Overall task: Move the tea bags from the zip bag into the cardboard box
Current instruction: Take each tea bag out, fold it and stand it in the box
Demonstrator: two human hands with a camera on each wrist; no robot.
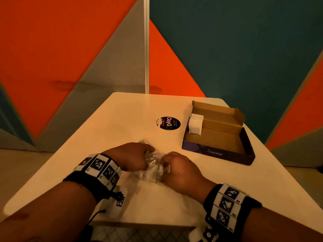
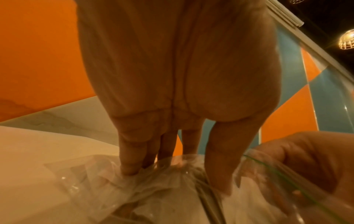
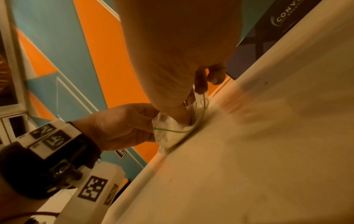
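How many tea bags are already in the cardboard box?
2 that I can make out, stacked upright at the far-left end of the cardboard box: tea bags. More may hide behind them; the edges blur together.

Bare table (image 1: 122, 119) between zip bag (image 1: 152, 169) and cardboard box (image 1: 218, 149); box top open.

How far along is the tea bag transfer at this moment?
Done: a few white tea bags stand at the far left end of the open cardboard box. In hand: the left hand and right hand both grip the clear zip bag on the table. Left: the bag's white contents, count unclear.
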